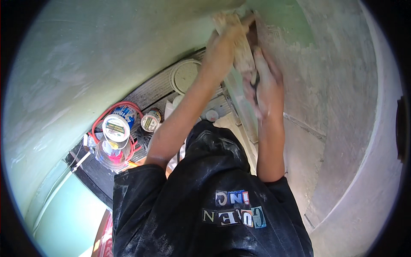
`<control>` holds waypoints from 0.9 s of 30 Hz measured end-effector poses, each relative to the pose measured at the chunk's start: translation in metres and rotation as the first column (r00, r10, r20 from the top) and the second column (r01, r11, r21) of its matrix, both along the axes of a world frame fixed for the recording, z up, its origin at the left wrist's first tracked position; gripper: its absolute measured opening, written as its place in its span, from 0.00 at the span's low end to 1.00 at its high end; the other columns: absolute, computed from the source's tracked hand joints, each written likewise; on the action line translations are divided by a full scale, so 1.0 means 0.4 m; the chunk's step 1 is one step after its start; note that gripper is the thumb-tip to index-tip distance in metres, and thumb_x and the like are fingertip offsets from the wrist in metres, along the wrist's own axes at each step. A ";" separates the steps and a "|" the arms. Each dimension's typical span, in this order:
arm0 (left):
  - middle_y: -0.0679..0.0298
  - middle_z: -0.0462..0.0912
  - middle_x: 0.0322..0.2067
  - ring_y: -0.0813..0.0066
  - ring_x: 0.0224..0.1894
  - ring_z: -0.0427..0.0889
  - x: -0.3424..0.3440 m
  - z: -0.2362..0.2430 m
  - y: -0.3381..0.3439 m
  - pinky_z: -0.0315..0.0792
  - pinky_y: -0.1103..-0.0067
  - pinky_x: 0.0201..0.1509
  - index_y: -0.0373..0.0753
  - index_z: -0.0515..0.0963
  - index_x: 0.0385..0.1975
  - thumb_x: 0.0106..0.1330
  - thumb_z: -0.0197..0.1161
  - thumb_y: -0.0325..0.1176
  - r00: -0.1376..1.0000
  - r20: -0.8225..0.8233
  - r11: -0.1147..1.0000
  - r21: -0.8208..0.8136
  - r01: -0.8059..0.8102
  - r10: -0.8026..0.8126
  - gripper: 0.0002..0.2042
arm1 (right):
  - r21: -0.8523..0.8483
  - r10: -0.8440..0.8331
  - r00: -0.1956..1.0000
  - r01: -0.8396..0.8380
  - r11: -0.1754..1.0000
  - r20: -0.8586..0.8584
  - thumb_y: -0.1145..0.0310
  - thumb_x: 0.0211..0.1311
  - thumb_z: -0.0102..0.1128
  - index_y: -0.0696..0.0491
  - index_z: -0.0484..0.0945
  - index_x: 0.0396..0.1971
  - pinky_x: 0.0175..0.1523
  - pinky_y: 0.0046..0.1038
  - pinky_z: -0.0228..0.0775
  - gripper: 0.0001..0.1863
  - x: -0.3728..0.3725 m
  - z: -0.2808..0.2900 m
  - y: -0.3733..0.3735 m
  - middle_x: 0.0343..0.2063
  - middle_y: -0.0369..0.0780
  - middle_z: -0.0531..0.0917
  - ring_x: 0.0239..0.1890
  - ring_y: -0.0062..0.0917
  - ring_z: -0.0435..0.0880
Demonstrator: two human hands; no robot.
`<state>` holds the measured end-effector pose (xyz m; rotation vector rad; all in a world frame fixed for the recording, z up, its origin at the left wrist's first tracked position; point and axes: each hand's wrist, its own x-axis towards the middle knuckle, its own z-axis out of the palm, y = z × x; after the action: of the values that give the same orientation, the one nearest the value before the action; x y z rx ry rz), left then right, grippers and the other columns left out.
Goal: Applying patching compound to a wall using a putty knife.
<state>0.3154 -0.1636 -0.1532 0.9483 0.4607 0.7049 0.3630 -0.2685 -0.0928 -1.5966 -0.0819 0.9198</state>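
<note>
Up near the corner of the walls, my left hand (223,49) is closed round a pale, flat, putty-smeared piece (243,55), perhaps a board or a broad scraper. Its lower end reaches my right hand (270,83). White dust coats the right hand, whose fingers are curled around something with a dark part (256,80); its kind is hidden. Beside the hands is the grey, putty-streaked wall (308,77), with a green patch (289,21) above. Both hands are slightly blurred.
Down on the left, a dark slatted platform (147,96) holds a white-lidded tub (116,128), a small can (151,121), a red hose (95,124), a clear container (107,156) and a round pale lid or bucket (185,77). A curved greenish wall (85,55) rises on the left.
</note>
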 end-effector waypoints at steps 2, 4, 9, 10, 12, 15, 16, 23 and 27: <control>0.47 0.71 0.67 0.62 0.70 0.69 -0.001 -0.031 -0.012 0.54 0.69 0.78 0.22 0.68 0.63 0.74 0.46 0.41 0.999 -0.037 0.992 0.121 0.042 -0.038 0.27 | -0.040 -0.010 1.000 0.010 0.999 0.009 0.55 0.76 0.54 0.54 0.74 0.59 0.14 0.17 0.48 0.22 -0.011 0.013 -0.015 0.20 0.32 0.74 0.11 0.12 0.63; 0.58 0.82 0.48 0.73 0.46 0.78 0.026 -0.051 -0.029 0.72 0.77 0.54 0.28 0.77 0.60 0.69 0.52 0.40 0.988 0.041 0.965 0.213 -0.154 0.149 0.26 | 0.048 -0.003 0.999 0.005 0.999 -0.034 0.55 0.75 0.56 0.54 0.76 0.56 0.14 0.17 0.49 0.20 -0.006 0.018 -0.028 0.20 0.32 0.74 0.12 0.11 0.63; 0.59 0.82 0.51 0.73 0.48 0.79 0.012 0.018 0.003 0.72 0.77 0.56 0.28 0.77 0.60 0.70 0.51 0.39 0.995 0.080 0.996 -0.081 -0.047 0.054 0.25 | 0.004 -0.023 0.999 0.023 1.000 -0.038 0.55 0.75 0.56 0.53 0.77 0.52 0.14 0.17 0.48 0.18 0.004 0.007 -0.004 0.19 0.32 0.74 0.11 0.12 0.63; 0.59 0.82 0.51 0.73 0.48 0.79 0.010 0.012 0.008 0.72 0.77 0.55 0.28 0.76 0.60 0.70 0.51 0.39 0.996 0.080 0.999 -0.032 -0.028 0.030 0.25 | 0.022 -0.042 0.998 0.044 0.999 -0.055 0.54 0.75 0.56 0.53 0.78 0.51 0.13 0.17 0.48 0.18 0.006 0.001 -0.002 0.19 0.32 0.74 0.11 0.12 0.63; 0.59 0.82 0.50 0.73 0.48 0.79 0.006 -0.003 -0.018 0.72 0.78 0.55 0.28 0.77 0.60 0.70 0.51 0.40 0.997 0.078 1.000 0.010 -0.028 0.027 0.25 | 0.040 -0.052 0.998 0.053 0.998 -0.028 0.54 0.75 0.56 0.52 0.78 0.51 0.14 0.17 0.48 0.18 -0.017 0.009 -0.025 0.19 0.32 0.74 0.11 0.12 0.63; 0.57 0.83 0.49 0.71 0.49 0.80 0.009 -0.002 -0.001 0.72 0.77 0.56 0.28 0.77 0.59 0.71 0.51 0.41 0.999 0.037 0.999 -0.011 -0.038 0.038 0.25 | 0.019 -0.037 0.999 0.037 0.999 -0.039 0.55 0.75 0.57 0.52 0.78 0.51 0.14 0.17 0.48 0.17 0.006 0.026 -0.001 0.19 0.32 0.74 0.12 0.12 0.64; 0.56 0.83 0.50 0.70 0.50 0.80 0.009 0.006 0.009 0.72 0.76 0.57 0.27 0.77 0.59 0.71 0.51 0.41 0.999 -0.002 0.997 -0.064 -0.047 0.047 0.25 | -0.013 -0.015 0.997 0.014 1.000 -0.077 0.55 0.75 0.57 0.52 0.78 0.51 0.14 0.17 0.48 0.17 0.020 0.026 0.010 0.19 0.32 0.74 0.12 0.12 0.64; 0.61 0.82 0.46 0.75 0.48 0.78 0.005 0.002 -0.039 0.71 0.76 0.56 0.29 0.78 0.59 0.70 0.54 0.41 0.994 0.102 0.997 -0.063 -0.036 0.042 0.24 | 0.006 -0.054 0.997 0.054 0.999 0.048 0.55 0.76 0.55 0.52 0.77 0.53 0.14 0.17 0.49 0.18 -0.022 0.007 -0.026 0.19 0.32 0.74 0.12 0.12 0.63; 0.62 0.82 0.46 0.74 0.50 0.77 0.008 0.022 0.001 0.70 0.75 0.58 0.28 0.77 0.59 0.69 0.55 0.40 0.999 0.029 0.998 -0.054 -0.014 0.016 0.25 | 0.016 -0.002 1.000 0.002 1.000 -0.019 0.56 0.76 0.56 0.53 0.74 0.65 0.15 0.17 0.51 0.24 -0.007 0.023 0.000 0.20 0.31 0.74 0.12 0.11 0.62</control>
<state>0.3187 -0.1631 -0.1444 0.8837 0.4595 0.7154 0.3602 -0.2685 -0.0836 -1.5728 -0.0737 0.9309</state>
